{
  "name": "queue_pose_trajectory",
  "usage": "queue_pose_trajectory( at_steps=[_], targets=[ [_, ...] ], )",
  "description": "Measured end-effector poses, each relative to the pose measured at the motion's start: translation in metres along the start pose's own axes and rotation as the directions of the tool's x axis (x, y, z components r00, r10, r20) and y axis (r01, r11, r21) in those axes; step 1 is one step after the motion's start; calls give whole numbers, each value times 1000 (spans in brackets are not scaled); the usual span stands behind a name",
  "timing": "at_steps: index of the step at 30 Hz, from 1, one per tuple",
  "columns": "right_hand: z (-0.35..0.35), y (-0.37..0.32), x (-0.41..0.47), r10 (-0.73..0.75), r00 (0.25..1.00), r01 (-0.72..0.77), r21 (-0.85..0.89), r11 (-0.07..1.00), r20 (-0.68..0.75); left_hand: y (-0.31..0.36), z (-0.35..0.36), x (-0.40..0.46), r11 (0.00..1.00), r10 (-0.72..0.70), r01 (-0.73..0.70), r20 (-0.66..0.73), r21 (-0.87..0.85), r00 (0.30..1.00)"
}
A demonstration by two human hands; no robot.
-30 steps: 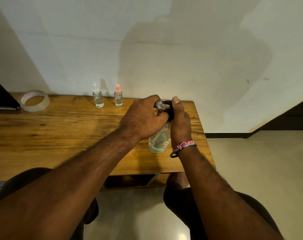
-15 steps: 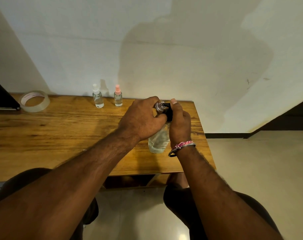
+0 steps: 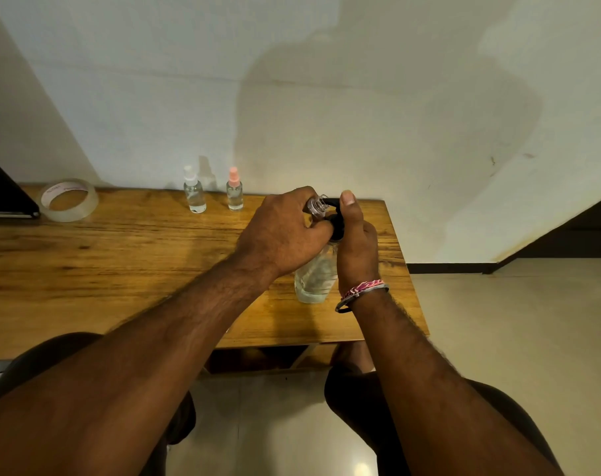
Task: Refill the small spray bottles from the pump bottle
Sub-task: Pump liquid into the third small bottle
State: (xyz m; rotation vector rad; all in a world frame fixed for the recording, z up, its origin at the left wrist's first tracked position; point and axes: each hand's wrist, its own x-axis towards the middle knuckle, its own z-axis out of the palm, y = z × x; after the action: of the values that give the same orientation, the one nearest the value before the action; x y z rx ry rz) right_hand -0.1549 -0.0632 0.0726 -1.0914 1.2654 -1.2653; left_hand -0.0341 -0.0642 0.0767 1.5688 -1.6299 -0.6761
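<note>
A clear pump bottle (image 3: 314,276) with a black pump head (image 3: 336,225) stands near the right end of the wooden table (image 3: 120,255). My right hand (image 3: 355,245) wraps its neck, thumb resting on the pump top. My left hand (image 3: 281,231) holds a small uncapped clear bottle (image 3: 317,205) with its threaded mouth at the pump spout. Two more small spray bottles stand at the table's back edge: one with a white cap (image 3: 194,192), one with a pink cap (image 3: 234,191).
A roll of clear tape (image 3: 68,199) lies at the back left, beside a dark flat object (image 3: 3,190) at the left edge. The table's right edge drops to a pale floor (image 3: 515,338). A wall rises right behind the table.
My right thumb has shifted slightly on the pump head and the hands have moved a little lower. The small bottle stays at the spout.
</note>
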Motion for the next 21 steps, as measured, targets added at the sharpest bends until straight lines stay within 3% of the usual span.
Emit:
queue_pose_trajectory(
  at_steps=[14,21],
  targets=[
    [0,2,2,-28,998,28,-2,1000,-59,-3,1,-1,999,19,-19,15,33,1000],
    [1,0,0,-43,999,43,-7,999,3,-3,1,-1,999,22,-22,0,35,1000]
  ],
)
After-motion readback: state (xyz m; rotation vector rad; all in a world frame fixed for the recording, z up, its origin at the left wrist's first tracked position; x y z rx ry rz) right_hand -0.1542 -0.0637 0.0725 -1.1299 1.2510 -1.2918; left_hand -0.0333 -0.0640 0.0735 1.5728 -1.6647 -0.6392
